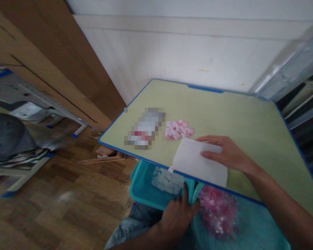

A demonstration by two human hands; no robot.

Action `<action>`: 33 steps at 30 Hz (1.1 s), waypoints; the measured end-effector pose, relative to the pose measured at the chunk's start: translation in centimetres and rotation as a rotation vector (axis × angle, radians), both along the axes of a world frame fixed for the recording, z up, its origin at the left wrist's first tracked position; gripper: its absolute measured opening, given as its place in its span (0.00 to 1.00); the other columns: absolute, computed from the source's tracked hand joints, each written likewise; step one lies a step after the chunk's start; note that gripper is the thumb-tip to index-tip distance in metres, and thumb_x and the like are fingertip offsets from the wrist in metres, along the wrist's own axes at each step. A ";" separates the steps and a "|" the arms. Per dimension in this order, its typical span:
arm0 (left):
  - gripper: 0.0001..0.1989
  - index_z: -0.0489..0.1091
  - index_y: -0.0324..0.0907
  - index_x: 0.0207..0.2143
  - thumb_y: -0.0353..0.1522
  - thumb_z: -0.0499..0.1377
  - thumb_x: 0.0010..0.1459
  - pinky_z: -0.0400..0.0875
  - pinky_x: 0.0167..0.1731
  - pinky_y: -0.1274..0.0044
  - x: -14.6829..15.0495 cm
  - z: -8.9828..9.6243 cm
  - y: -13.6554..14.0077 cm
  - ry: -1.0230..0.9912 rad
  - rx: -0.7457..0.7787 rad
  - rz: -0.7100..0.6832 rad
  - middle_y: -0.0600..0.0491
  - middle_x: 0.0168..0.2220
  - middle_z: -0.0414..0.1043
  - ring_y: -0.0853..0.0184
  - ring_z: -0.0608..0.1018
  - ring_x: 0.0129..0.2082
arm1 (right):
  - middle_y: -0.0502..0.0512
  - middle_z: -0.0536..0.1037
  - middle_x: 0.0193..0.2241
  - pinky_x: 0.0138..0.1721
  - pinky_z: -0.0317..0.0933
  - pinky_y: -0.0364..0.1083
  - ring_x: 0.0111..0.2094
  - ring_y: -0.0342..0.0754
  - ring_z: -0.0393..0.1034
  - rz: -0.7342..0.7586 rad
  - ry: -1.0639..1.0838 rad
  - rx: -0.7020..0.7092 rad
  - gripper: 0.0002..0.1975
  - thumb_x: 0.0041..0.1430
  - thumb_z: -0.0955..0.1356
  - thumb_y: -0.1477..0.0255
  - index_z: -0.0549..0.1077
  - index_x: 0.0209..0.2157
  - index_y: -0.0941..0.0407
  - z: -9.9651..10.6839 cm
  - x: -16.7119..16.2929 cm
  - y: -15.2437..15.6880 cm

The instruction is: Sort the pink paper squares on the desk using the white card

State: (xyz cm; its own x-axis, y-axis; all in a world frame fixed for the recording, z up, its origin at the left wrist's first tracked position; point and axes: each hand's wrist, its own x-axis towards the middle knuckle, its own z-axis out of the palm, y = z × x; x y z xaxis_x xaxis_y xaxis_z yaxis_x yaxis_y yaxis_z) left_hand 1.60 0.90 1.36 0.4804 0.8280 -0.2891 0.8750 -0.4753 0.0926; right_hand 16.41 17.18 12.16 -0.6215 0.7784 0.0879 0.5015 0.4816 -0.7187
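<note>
My right hand (224,152) is at the far edge of a flat white sheet (193,158) with a small hole near one corner. The thumb lies across its face and the fingers are along its far side, closed on it. The sheet hangs slightly over the table's front edge. Beyond it sits a small pile of pink and white pieces (178,129). Below the table edge, my left hand (178,215) is at the touching rims of two teal tubs, index finger and thumb apart. White pieces (168,180) lie in the left tub (139,187).
The pale yellow table (232,114) has a blue edge. A blurred-out packet (146,128) lies at its left. Pink wrapped items (219,211) fill part of the right tub (261,222). Cardboard scraps (109,154) lie on the wooden floor. A second table (41,100) stands left.
</note>
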 end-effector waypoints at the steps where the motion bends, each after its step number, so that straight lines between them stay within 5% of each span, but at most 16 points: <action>1: 0.20 0.53 0.53 0.52 0.30 0.43 0.57 0.70 0.23 0.73 0.0 0.0 0.0 0.000 -0.006 -0.001 0.36 0.54 0.53 0.64 0.74 0.31 | 0.54 0.74 0.41 0.41 0.61 0.46 0.41 0.49 0.68 0.005 0.011 -0.009 0.17 0.47 0.66 0.69 0.71 0.41 0.55 0.1 0.1 0.0; 10: 0.21 0.52 0.52 0.52 0.28 0.42 0.56 0.70 0.23 0.72 0.0 0.0 0.0 -0.010 -0.027 -0.005 0.34 0.55 0.50 0.64 0.74 0.29 | 0.50 0.76 0.34 0.33 0.65 0.44 0.34 0.48 0.71 -0.220 0.162 0.056 0.13 0.47 0.67 0.66 0.73 0.37 0.50 1.5 2.9 0.8; 20: 0.19 0.54 0.55 0.50 0.31 0.41 0.57 0.70 0.22 0.73 -0.1 0.2 0.3 -0.009 -0.037 -0.007 0.36 0.54 0.54 0.65 0.75 0.28 | 0.54 0.76 0.35 0.40 0.63 0.46 0.38 0.46 0.70 0.240 0.211 -0.027 0.10 0.52 0.64 0.72 0.74 0.36 0.54 0.1 2.2 1.7; 33: 0.20 0.54 0.52 0.51 0.29 0.43 0.56 0.71 0.24 0.72 -0.1 -0.3 0.1 -0.015 -0.025 -0.019 0.38 0.54 0.55 0.65 0.75 0.29 | 0.48 0.78 0.29 0.48 0.55 0.50 0.35 0.43 0.71 0.350 -0.005 -0.041 0.17 0.41 0.61 0.86 0.75 0.25 0.53 1.3 4.7 2.6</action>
